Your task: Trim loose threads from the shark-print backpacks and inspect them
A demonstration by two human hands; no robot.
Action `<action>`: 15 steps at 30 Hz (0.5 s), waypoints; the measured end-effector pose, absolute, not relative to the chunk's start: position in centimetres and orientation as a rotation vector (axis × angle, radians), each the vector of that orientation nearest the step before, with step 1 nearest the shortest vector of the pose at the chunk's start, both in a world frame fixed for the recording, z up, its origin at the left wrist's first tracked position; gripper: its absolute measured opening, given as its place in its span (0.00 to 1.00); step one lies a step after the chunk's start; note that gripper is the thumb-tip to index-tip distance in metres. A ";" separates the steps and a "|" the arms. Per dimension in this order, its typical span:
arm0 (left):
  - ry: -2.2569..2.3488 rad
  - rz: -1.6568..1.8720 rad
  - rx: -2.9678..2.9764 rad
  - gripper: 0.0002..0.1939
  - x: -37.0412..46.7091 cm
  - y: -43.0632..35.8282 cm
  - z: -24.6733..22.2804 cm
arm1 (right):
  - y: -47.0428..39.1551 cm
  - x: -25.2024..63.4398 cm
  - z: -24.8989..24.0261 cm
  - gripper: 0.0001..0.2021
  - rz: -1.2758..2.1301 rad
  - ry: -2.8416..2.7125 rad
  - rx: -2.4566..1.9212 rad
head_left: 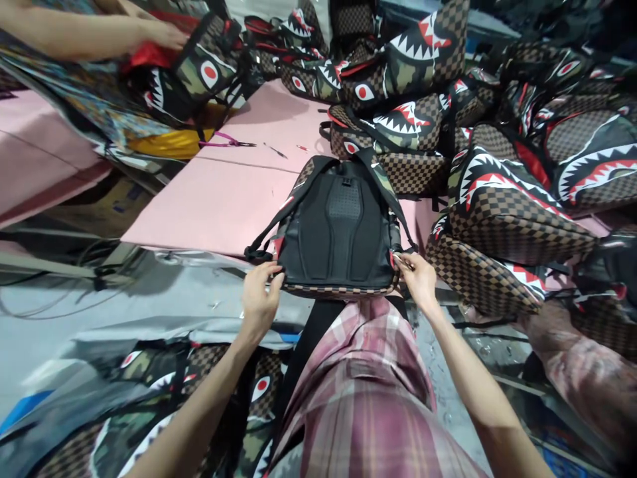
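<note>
A backpack (331,226) lies in front of me at the table's near edge, its black padded back panel facing up and its shoulder straps spread to both sides. My left hand (261,292) grips the lower left corner, fingers and thumb closed on the edge. At the lower right corner, my right hand (417,279) pinches the side edge by the strap end. The brown checkered bottom edge shows between my hands, close to my body.
Shark-print backpacks (507,199) are piled right and at the back. Pink-handled pliers (226,141) and small tools lie on the pink tabletop (209,199). A co-worker's hand (166,33) holds another bag at the left. More bags (149,398) sit in plastic below.
</note>
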State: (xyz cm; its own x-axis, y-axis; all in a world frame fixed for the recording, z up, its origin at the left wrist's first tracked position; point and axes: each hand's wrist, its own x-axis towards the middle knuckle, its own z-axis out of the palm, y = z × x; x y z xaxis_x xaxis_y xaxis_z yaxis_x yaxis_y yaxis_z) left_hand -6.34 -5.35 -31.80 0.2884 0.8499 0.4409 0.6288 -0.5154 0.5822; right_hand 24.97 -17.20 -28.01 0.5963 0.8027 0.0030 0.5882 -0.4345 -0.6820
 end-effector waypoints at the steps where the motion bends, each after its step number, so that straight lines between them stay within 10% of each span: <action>1: 1.362 1.059 2.236 0.12 -5.6 -5.0 -31.8 | -16.2 25.3 -27.9 0.20 0.376 -1.117 -2.257; 15: 1.425 0.973 2.419 0.10 -2.1 -3.6 -30.2 | -13.6 28.2 -34.0 0.19 0.930 -0.251 -1.300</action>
State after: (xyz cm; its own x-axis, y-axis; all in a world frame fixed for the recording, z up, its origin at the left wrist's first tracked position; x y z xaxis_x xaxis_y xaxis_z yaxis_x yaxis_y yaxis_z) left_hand -2.09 -3.58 -30.17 0.3305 0.8307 0.4479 0.7199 -0.5288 0.4496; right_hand 28.16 -13.62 -34.02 0.6290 0.7046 -0.3285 -0.4432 -0.0222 -0.8961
